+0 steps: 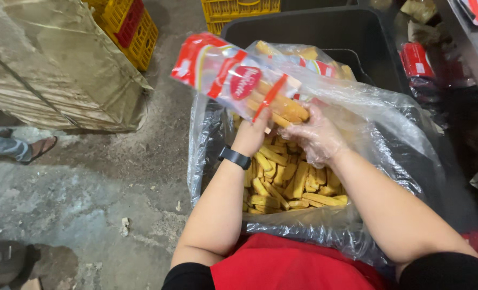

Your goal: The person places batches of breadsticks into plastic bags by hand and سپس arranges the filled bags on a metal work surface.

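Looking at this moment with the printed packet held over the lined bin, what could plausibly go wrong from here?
The red-and-clear printed plastic packet is tilted above the clear-plastic-lined bin; yellow rusk sticks could slip past the liner edge onto the dirty concrete floor. The left hand looks bare while the right hand wears a thin clear glove, so food contact may be unhygienic. Brittle sticks might break when dropped.

Flat, fairly dim indoor light falls from above. Glare streaks the plastic liner (389,123) just right of the hands and the packet (233,75) they grip. Corners far from the grip sink into shadow and bend slightly. Focus is soft throughout.
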